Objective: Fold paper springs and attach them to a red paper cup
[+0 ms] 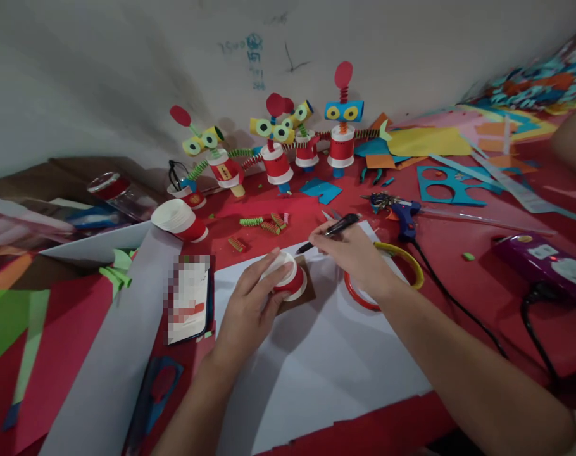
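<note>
My left hand grips a red and white paper cup, which rests tilted or upside down on a small brown card square; I cannot tell which. A black pen is held in my right hand, its tip close to the cup's far side. Beneath both hands lies a large white sheet. Scissors with red and yellow handles lie partly under my right wrist. Left of the cup is a phone.
Several cup robot figures stand along the wall. Stacked paper cups are at the left. A blue glue gun and a purple device with cords lie at the right. Blue cut-out card and paper scraps lie behind them.
</note>
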`<state>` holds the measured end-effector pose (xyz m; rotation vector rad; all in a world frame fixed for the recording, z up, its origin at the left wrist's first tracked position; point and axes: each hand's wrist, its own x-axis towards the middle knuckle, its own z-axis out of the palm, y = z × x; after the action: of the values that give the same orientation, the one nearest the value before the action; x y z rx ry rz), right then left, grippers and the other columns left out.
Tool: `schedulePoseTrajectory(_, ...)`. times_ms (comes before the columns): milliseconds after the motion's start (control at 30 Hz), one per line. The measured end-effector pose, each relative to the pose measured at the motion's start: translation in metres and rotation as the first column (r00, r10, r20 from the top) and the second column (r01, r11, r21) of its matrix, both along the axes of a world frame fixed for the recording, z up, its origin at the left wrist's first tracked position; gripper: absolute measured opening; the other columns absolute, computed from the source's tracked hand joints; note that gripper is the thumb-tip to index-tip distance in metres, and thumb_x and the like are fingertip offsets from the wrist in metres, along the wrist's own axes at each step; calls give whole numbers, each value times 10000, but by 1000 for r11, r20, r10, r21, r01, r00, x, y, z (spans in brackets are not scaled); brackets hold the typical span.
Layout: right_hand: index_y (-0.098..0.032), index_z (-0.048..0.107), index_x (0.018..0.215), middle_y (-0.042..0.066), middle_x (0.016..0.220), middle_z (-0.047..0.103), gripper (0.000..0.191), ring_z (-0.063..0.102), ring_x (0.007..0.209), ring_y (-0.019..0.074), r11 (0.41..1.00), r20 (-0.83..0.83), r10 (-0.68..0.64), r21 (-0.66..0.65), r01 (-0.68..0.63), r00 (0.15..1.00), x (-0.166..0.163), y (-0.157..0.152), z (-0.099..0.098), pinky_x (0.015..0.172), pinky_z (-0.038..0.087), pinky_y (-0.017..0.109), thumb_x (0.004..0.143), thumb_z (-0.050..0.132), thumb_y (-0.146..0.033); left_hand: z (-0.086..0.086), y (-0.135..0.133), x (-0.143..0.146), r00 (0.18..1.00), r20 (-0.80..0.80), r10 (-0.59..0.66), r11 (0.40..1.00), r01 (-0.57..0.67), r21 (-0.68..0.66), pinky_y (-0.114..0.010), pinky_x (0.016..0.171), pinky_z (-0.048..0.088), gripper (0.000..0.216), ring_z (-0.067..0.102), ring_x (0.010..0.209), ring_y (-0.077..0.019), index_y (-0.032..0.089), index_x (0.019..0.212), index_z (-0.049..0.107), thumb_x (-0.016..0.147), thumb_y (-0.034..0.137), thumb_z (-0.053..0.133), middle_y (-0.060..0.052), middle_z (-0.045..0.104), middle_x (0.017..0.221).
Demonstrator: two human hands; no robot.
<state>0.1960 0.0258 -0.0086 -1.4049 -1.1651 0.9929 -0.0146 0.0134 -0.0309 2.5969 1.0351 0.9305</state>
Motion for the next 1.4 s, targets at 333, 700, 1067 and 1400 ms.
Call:
schedulePoseTrajectory(333, -191, 498, 601, -43, 552, 459, 238, 405, 535, 108, 997, 306, 60, 26, -71, 950, -5, 3, -7, 559, 319, 259, 820, 514, -282, -2, -1, 0, 1000, -26, 17, 999, -16, 41, -467, 1035, 429, 462, 490, 1265, -246, 285, 1305, 485, 867, 166, 571, -96, 497, 1403)
schedulePoseTrajectory(700, -180, 532, 601, -34, 545, 469, 197, 390, 525, 103, 994, 495, 65, 49, -102, 866, -8, 0, -2, 548, 287, 252, 796, 519, -209, -1, 0, -1, 994, -102, 41, 992, -29, 120, -498, 1058, 385, 456, 477, 1272, -264, 262, 1287, 498, 848, 208, 608, -100, 534, 1370)
schedulePoseTrajectory(1067, -168, 574, 611, -4, 545, 549, 236, 455, 538, 114, 991, 694, 18, 82, -103, 719, -13, -14, 5, 570, 300, 264, 824, 482, -211, 1, 0, -1, 987, -140, 83, 990, -65, 129, -541, 1080, 336, 548, 453, 1283, -303, 265, 1271, 517, 769, 399, 693, -91, 530, 1385)
schedulePoseTrajectory(1400, -208, 592, 699, -12, 611, 610, 174, 561, 636, 153, 953, 558, -167, 301, -11, 813, -22, -66, -13, 742, 413, 297, 857, 520, -213, 8, -4, -5, 993, -120, 24, 999, -27, -26, -548, 1119, 226, 623, 358, 1343, -296, 294, 1325, 498, 845, 660, 346, -69, 471, 1439)
